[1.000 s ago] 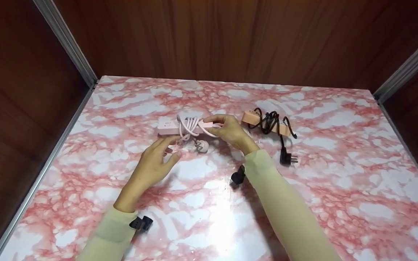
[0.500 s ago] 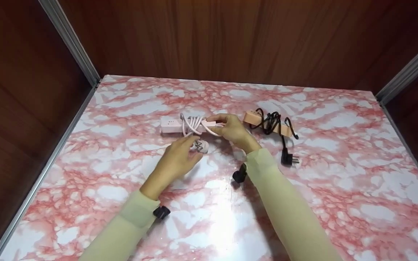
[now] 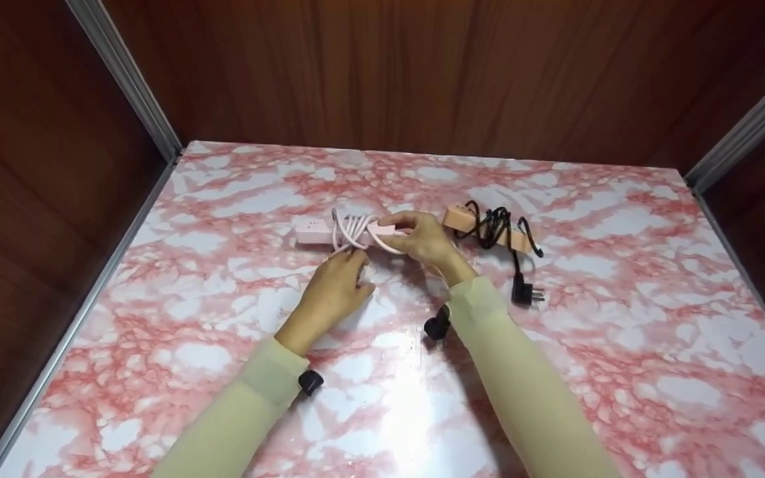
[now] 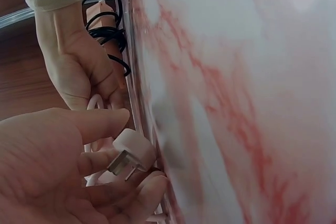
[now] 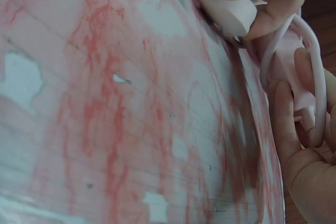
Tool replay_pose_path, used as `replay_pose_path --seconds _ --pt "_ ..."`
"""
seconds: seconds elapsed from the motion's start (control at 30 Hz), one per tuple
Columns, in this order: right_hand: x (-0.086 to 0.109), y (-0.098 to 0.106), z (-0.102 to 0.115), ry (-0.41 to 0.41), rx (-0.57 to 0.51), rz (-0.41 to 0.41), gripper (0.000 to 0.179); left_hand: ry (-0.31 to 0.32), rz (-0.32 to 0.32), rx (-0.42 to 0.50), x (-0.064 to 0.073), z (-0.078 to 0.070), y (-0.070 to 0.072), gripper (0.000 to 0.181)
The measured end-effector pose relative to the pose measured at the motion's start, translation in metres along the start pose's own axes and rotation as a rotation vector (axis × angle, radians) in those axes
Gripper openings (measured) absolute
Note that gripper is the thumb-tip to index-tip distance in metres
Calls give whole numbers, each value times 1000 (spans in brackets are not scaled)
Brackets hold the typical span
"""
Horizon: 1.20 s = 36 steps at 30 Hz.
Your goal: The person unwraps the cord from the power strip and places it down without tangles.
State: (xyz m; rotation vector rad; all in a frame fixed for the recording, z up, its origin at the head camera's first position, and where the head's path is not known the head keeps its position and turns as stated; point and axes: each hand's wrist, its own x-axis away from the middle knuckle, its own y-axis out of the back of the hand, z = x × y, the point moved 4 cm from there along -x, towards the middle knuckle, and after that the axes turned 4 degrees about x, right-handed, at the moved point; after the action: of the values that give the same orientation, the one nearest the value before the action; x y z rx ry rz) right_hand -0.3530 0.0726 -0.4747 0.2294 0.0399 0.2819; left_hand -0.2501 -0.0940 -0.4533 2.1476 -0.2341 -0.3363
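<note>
A pale pink power strip (image 3: 314, 231) lies on the table with its white-pink cord (image 3: 354, 231) wound around the middle. My right hand (image 3: 426, 243) grips the strip's right end between thumb and fingers, next to a loop of the cord. Below the strip, my left hand (image 3: 333, 285) has its thumb and fingers around the cord's plug (image 4: 135, 148). The plug's metal prongs show in the left wrist view, while in the head view the hand mostly covers it. The right wrist view shows the left thumb against the plug (image 5: 231, 14).
To the right lies an orange power strip (image 3: 460, 217) wrapped in a black cord (image 3: 497, 227), its black plug (image 3: 522, 291) towards the front. Dark wood panels (image 3: 389, 79) stand behind and at both sides of the marbled red-and-white table (image 3: 621, 299).
My left hand has moved right from the strip's front edge to the plug and closed its fingers around it. My right hand has stayed at the strip's right end.
</note>
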Motion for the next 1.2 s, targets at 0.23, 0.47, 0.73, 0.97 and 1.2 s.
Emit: replay_pose_path --seconds 0.23,0.47,0.73,0.97,1.2 --pt "5 4 3 -23 -33 -17 24 16 -71 15 6 5 0 31" --pt "18 26 22 9 -61 -48 22 1 -122 102 12 0 16 21" --pt "39 59 43 74 -139 -139 21 -1 -110 266 13 -15 32 17" --pt "55 76 49 113 -157 -173 17 -28 -82 332 10 -26 31 14" --pt "66 89 52 124 -179 -164 17 -40 -53 338 5 -38 31 12"
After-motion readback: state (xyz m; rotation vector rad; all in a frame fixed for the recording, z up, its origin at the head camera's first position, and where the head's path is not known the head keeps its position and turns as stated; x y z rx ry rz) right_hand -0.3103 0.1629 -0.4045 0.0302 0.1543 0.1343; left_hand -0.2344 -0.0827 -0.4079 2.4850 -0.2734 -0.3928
